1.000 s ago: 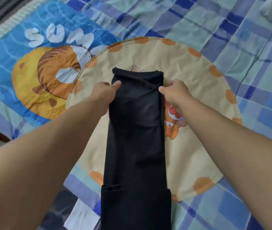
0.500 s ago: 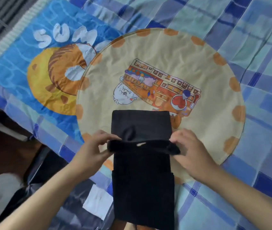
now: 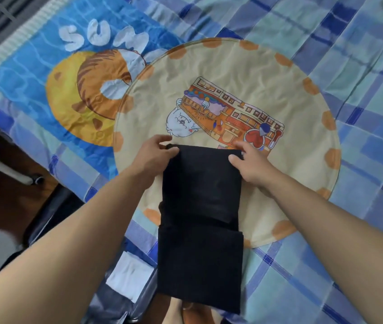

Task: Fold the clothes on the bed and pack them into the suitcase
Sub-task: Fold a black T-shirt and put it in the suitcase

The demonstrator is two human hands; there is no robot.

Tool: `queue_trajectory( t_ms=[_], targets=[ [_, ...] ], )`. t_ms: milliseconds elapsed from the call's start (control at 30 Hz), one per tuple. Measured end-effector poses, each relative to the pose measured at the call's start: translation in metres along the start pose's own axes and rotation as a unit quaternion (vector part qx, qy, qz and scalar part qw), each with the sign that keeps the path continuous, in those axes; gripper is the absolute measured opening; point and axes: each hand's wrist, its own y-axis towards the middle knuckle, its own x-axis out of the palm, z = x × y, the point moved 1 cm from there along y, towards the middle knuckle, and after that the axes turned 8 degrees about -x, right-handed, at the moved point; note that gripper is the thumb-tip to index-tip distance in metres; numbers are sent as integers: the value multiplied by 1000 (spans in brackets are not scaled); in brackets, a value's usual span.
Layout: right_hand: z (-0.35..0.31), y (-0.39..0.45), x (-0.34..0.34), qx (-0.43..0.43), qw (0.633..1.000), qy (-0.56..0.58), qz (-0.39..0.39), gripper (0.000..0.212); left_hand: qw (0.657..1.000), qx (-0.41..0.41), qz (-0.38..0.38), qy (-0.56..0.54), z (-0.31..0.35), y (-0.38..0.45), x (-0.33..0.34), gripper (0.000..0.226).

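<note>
Black folded garment (image 3: pixel 201 206) — far corners pinched between both hands (image 3: pixel 202 157)

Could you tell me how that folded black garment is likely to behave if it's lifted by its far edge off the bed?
The black garment will probably flop: its near end already droops over the bed edge. It looks thin, so likely light. The fold may slide open, since only the left hand and right hand pin its far corners.

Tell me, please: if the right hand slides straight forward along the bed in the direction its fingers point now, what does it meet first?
Probably nothing solid. The right hand, holding the black garment at its far corner, points across the round cream mat; its fingers would first cross the printed cartoon picture, which appears flat.
</note>
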Motion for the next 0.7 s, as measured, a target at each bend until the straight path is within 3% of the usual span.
queue_trajectory(
  t_ms=[100, 200, 300, 333, 400, 433, 500, 567, 600, 700],
  targets=[
    [-12, 25, -3, -55, 995, -23, 84, 16, 998, 30, 19, -44, 25, 14, 0, 14],
    [-34, 51, -22, -84, 979, -43, 181, 13, 993, 92, 48, -65, 57, 30, 1, 14],
    [-40, 66, -32, -74, 971, -152, 170, 26, 980, 137, 77, 118, 66, 42, 9, 33],
    [-38, 64, -32, -75, 965, -198, 154, 40, 956, 157, 105, 223, 61, 41, 12, 43],
    [-29, 51, -25, -149, 929, -302, 154, 58, 871, 267, 161, 381, 42, 30, 20, 58],
    [-21, 42, -18, -221, 902, -335, 156, 61, 824, 343, 163, 421, 29, 22, 24, 62],
    [9, 20, -3, -342, 842, -405, 96, 61, 748, 441, 95, 486, -6, 12, 30, 64],
    [50, 0, 10, -359, 787, -502, -17, 61, 704, 419, 4, 574, -50, 6, 30, 69],
    [64, -10, 11, -341, 781, -521, -47, 60, 688, 397, -16, 607, -68, 2, 27, 71],
    [58, -39, 9, -305, 816, -490, -35, 59, 684, 403, 6, 607, -83, -22, 15, 69]
  ],
)
